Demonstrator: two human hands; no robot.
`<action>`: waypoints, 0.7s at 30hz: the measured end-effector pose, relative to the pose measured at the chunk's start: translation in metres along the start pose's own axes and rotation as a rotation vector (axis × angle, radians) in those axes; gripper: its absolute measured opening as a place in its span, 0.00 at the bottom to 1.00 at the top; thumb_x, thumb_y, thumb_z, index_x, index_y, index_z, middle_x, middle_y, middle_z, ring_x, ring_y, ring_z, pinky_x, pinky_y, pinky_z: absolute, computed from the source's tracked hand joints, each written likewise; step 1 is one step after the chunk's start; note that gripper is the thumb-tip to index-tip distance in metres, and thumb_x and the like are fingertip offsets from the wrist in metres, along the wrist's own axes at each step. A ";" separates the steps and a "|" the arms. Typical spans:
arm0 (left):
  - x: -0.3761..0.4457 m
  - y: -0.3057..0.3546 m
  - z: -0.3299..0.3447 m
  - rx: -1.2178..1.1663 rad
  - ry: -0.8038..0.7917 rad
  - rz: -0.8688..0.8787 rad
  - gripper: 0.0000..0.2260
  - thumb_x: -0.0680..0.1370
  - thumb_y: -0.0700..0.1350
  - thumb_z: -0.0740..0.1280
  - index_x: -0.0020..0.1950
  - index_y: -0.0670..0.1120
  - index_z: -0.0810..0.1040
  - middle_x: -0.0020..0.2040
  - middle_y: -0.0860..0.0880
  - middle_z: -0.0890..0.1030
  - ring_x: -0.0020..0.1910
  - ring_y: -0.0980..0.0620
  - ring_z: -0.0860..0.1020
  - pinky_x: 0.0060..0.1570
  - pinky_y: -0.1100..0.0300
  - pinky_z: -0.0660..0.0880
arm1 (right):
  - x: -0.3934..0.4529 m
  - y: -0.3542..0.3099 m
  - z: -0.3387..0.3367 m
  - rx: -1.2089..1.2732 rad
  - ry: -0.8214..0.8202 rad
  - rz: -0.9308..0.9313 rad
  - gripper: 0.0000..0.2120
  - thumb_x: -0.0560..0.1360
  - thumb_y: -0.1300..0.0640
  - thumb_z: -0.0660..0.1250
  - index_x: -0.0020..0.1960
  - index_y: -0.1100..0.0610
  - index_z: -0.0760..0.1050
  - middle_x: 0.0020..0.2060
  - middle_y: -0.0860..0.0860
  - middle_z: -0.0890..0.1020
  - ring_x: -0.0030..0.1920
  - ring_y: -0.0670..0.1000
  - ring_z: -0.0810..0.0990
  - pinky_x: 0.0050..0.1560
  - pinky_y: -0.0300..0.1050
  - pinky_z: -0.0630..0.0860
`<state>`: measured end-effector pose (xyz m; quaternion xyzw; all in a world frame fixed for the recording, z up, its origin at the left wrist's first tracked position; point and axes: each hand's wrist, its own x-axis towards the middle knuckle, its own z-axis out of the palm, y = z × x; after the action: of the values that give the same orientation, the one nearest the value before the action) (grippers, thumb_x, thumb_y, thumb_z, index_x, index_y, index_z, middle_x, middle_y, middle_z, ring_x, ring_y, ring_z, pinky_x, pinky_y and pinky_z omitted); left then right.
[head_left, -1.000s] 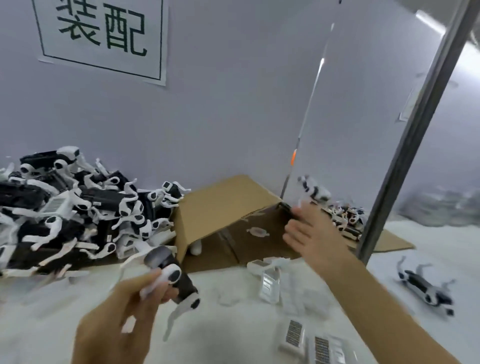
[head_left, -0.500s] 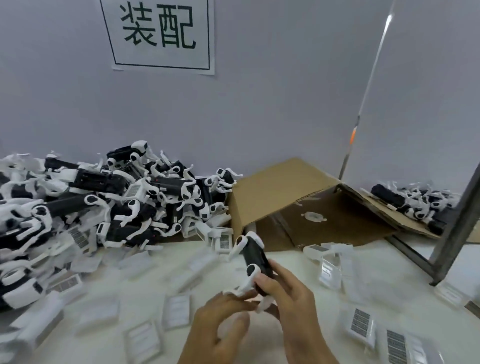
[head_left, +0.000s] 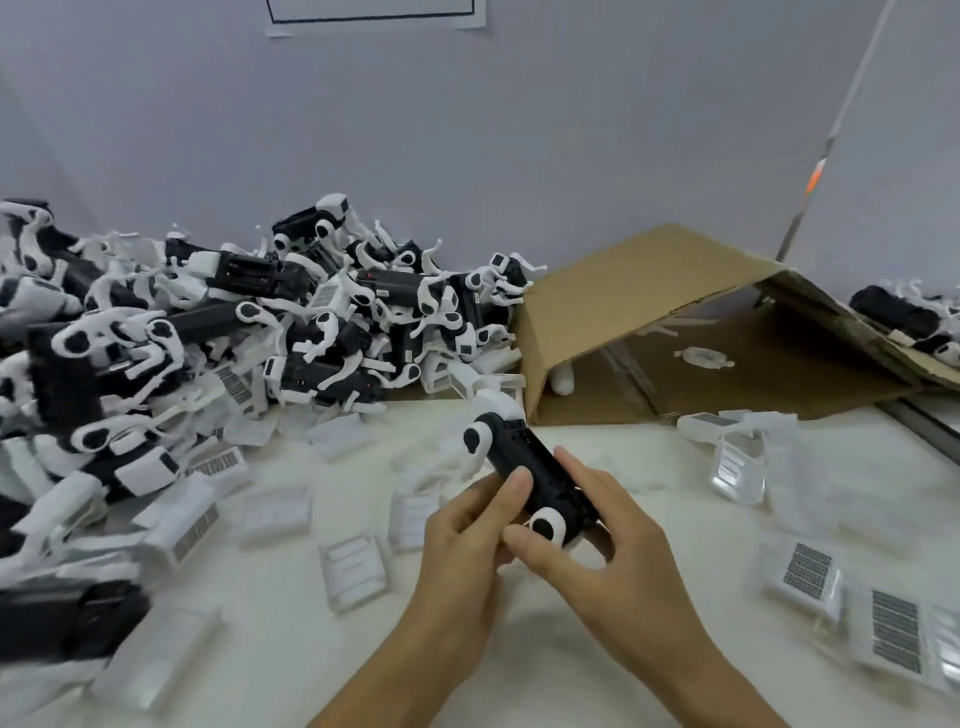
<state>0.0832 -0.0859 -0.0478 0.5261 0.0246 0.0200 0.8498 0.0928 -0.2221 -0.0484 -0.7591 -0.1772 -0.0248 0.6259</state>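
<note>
On the white table (head_left: 270, 623), your left hand (head_left: 462, 545) and right hand (head_left: 613, 551) pinch the toy dog body (head_left: 530, 473); it looks light and rigid, so hold the black trunk, not the thin legs.

Left forearm (head_left: 379, 686) and right forearm (head_left: 727, 686) rise from the lower edge and converge at centre, both bare. Left hand (head_left: 462, 540): fingers curled, thumb laid on the near side of the toy body (head_left: 524, 457). Right hand (head_left: 618, 545): fingers wrapped over the far side, thumb pressed at the lower end. The hands sit close together.
</note>
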 end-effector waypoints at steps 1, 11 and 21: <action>0.000 0.000 0.000 0.006 0.007 0.015 0.13 0.78 0.51 0.71 0.59 0.47 0.85 0.58 0.42 0.85 0.58 0.43 0.83 0.53 0.57 0.81 | 0.001 0.000 -0.001 0.005 0.004 0.001 0.39 0.63 0.37 0.78 0.71 0.44 0.72 0.57 0.37 0.81 0.61 0.39 0.79 0.62 0.37 0.76; -0.001 0.002 0.002 0.100 0.027 0.115 0.12 0.76 0.52 0.72 0.57 0.50 0.86 0.56 0.46 0.86 0.58 0.48 0.83 0.59 0.56 0.76 | 0.000 0.003 -0.006 0.060 0.012 -0.025 0.33 0.64 0.40 0.78 0.67 0.31 0.72 0.58 0.33 0.81 0.61 0.38 0.80 0.60 0.32 0.75; 0.003 0.008 -0.009 0.174 -0.041 0.254 0.15 0.68 0.48 0.79 0.54 0.53 0.86 0.53 0.48 0.87 0.56 0.50 0.84 0.52 0.62 0.80 | 0.003 0.003 -0.007 0.045 -0.027 0.019 0.41 0.59 0.38 0.80 0.66 0.24 0.64 0.61 0.29 0.78 0.63 0.36 0.78 0.61 0.38 0.75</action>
<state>0.0855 -0.0744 -0.0445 0.5970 -0.0576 0.1144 0.7919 0.0977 -0.2287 -0.0488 -0.7466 -0.1788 -0.0047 0.6408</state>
